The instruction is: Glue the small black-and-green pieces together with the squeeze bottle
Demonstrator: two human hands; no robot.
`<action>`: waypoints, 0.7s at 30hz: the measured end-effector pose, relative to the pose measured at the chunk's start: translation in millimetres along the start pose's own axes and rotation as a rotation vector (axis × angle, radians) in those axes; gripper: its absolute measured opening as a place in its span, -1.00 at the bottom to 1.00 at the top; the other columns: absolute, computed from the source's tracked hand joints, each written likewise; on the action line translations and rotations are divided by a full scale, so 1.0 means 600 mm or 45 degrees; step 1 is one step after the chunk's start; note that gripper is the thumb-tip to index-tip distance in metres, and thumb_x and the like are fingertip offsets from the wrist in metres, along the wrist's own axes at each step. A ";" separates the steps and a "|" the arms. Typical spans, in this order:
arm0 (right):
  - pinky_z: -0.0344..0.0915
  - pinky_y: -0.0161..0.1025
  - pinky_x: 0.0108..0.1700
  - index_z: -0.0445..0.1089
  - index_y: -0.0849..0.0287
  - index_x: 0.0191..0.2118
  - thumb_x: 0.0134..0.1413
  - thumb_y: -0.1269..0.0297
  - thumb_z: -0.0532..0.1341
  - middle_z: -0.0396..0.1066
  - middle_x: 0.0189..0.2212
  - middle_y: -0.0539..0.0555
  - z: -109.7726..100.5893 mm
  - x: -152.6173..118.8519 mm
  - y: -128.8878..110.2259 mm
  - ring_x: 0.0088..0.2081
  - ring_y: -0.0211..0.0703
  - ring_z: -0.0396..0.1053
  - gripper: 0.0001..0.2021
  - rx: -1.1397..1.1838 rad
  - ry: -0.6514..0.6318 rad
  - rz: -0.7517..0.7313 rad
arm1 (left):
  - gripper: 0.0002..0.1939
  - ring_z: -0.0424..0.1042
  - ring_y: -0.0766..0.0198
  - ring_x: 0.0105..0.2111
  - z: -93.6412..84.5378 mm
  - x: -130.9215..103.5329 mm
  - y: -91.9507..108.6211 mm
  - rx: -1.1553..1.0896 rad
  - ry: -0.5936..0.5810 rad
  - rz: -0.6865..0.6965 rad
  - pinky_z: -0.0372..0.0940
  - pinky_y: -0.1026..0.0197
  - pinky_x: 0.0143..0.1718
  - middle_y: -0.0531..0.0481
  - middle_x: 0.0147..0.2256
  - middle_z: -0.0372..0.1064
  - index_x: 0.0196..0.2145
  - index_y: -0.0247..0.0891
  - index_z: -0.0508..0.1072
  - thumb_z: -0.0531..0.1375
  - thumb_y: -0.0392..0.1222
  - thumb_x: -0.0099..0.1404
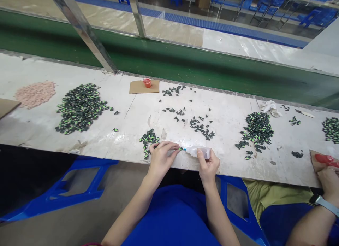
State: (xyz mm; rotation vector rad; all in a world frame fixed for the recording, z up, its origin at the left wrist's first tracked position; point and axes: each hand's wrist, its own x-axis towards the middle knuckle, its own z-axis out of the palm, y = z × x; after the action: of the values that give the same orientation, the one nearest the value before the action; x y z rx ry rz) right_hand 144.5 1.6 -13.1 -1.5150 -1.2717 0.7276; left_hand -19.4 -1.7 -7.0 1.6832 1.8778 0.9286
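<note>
My left hand (pixel 163 157) pinches a small black-and-green piece (pixel 181 148) between thumb and fingers at the table's near edge. In my right hand (pixel 209 165) is a translucent squeeze bottle (pixel 197 151), lying sideways with its blue-green tip pointing left. The tip is at the small piece; whether they touch I cannot tell. Just left of my left hand lies a small heap of black-and-green pieces (pixel 148 138), partly behind my fingers. Beyond my hands, loose dark pieces (pixel 201 127) are scattered over the white table (pixel 143 113).
Larger heaps of black-and-green pieces (pixel 79 110) stand left and right, with a pink heap (pixel 35 94) far left. A red cup (pixel 147 83) sits on cardboard (pixel 136 87) at the back. A co-worker's hand (pixel 329 180) is at right. Metal posts rise behind the table.
</note>
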 end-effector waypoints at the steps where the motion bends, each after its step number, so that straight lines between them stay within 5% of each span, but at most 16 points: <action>1: 0.05 -0.36 -0.59 0.20 0.16 -0.61 0.01 0.06 0.21 0.13 -0.73 -0.13 0.000 0.000 0.000 -0.64 -0.34 0.09 -0.65 0.008 -0.007 0.002 | -0.90 0.50 0.07 -0.17 0.000 0.000 0.000 -0.005 -0.003 -0.004 0.05 -0.11 0.03 0.05 -0.34 0.58 -0.37 -0.09 0.55 0.31 -0.28 0.15; 9: 0.06 -0.35 -0.57 0.18 0.15 -0.61 0.00 0.07 0.23 0.13 -0.71 -0.13 -0.001 0.002 0.001 -0.63 -0.33 0.10 -0.65 0.086 0.047 0.032 | -0.92 0.48 0.06 -0.15 0.001 -0.002 0.001 -0.025 -0.006 -0.024 0.00 -0.17 0.09 0.02 -0.32 0.58 -0.38 -0.09 0.55 0.30 -0.26 0.15; 13: 0.19 -0.32 -0.53 0.27 0.15 -0.45 0.00 0.08 0.24 0.26 -0.63 -0.10 -0.006 0.005 0.010 -0.60 -0.28 0.23 -0.75 0.357 0.170 0.033 | -0.90 0.46 0.05 -0.13 0.000 -0.001 0.003 -0.020 -0.028 -0.033 -0.01 -0.15 0.08 0.02 -0.33 0.58 -0.37 -0.09 0.55 0.30 -0.28 0.15; 17: 0.39 -0.13 -0.20 0.18 0.09 -0.30 -0.14 0.20 0.36 0.51 -0.36 0.08 0.000 0.014 0.009 -0.28 -0.06 0.50 -0.65 0.467 0.069 -0.034 | -0.87 0.44 0.07 -0.11 -0.004 -0.001 0.003 0.036 -0.063 -0.006 0.00 -0.11 0.06 0.05 -0.28 0.57 -0.32 -0.07 0.55 0.29 -0.29 0.16; 21: 0.34 0.02 0.02 0.19 0.08 -0.22 -0.16 0.23 0.39 0.55 -0.19 0.17 0.017 0.026 0.002 -0.11 0.00 0.50 -0.60 0.247 -0.106 -0.056 | -0.88 0.42 0.07 -0.10 -0.003 -0.004 -0.005 0.091 -0.061 0.114 0.04 -0.04 0.02 0.02 -0.23 0.56 -0.27 -0.07 0.55 0.26 -0.22 0.21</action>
State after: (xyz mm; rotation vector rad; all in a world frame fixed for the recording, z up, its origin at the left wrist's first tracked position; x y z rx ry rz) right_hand 140.1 19.8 -15.4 -1.3084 -1.2534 0.8669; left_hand -22.1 -4.2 -8.2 1.8286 1.8376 0.8572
